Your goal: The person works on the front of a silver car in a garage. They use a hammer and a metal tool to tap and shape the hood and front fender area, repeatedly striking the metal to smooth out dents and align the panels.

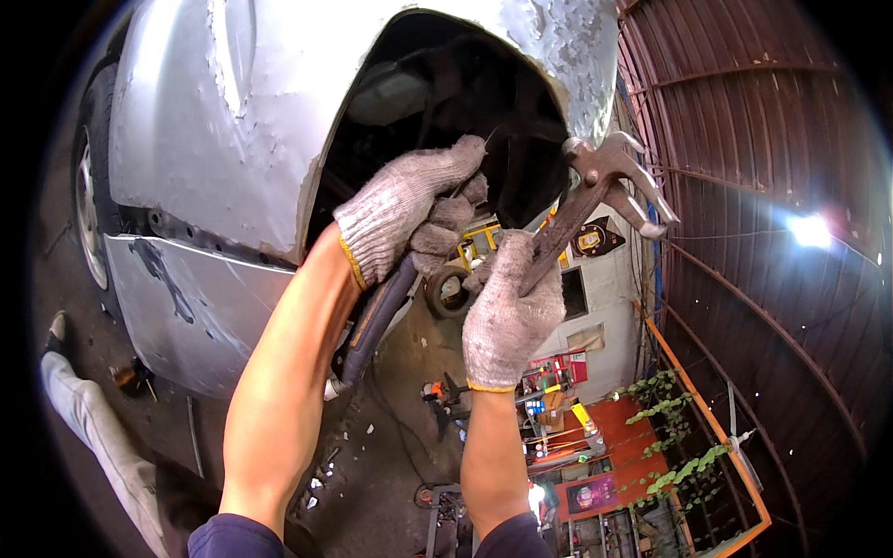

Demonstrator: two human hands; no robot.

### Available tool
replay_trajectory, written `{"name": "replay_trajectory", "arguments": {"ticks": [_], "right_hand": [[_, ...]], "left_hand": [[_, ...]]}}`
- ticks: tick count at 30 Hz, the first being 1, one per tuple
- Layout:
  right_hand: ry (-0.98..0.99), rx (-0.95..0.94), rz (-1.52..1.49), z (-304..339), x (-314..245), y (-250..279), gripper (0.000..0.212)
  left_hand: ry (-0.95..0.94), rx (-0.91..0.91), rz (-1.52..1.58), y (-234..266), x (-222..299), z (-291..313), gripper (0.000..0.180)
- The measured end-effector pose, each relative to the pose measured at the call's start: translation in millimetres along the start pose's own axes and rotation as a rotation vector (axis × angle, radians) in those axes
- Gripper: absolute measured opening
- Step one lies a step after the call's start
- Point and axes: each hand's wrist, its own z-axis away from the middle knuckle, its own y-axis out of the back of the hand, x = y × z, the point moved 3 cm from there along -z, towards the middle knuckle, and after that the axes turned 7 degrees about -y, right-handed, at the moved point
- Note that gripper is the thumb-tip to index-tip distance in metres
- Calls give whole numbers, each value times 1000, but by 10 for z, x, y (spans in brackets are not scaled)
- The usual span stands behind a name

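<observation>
My left hand (pixel 409 209), in a grey knit glove, is closed around a long dark grey tool handle (pixel 377 316) that looks like a welding torch. Its working end is hidden behind the glove. This hand is in front of a dark opening (pixel 446 84) in a silver car body panel (pixel 223 102). My right hand (pixel 514 316), gloved too, grips rusty steel pliers (pixel 581 200) by the handles. The curved jaws are spread apart and point right, past the panel's edge, with nothing between them.
At left are a car wheel (pixel 90 195) and a person's leg (pixel 98 418). A dark cable (pixel 400 432) runs over the floor. Lower right hold cluttered shelves (pixel 558 437), an orange frame (pixel 693 372) and green vines (pixel 684 470). A corrugated metal wall (pixel 763 251) rises at right.
</observation>
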Motion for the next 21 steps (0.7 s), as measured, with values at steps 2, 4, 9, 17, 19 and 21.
{"name": "replay_trajectory", "arguments": {"ticks": [2,4,9,17,19,21], "right_hand": [[65,37,-61,4,-95,50,30],[61,149,-240,66,-420,89,30],[119,-63,35,-7,-92,64,25],[86,60,-208,200,-45,46,27],[187,89,-105,136,-39,-4,27],[208,104,-74,96,-32,-66,28]], "left_hand": [[5,22,0,-24,-5,2,46],[6,24,9,14,13,14,46],[15,29,10,-13,-34,-28,46],[-39,63,59,88,-83,-19,45],[-40,55,60,59,-56,-29,45],[-43,63,25,26,-40,-44,45]]}}
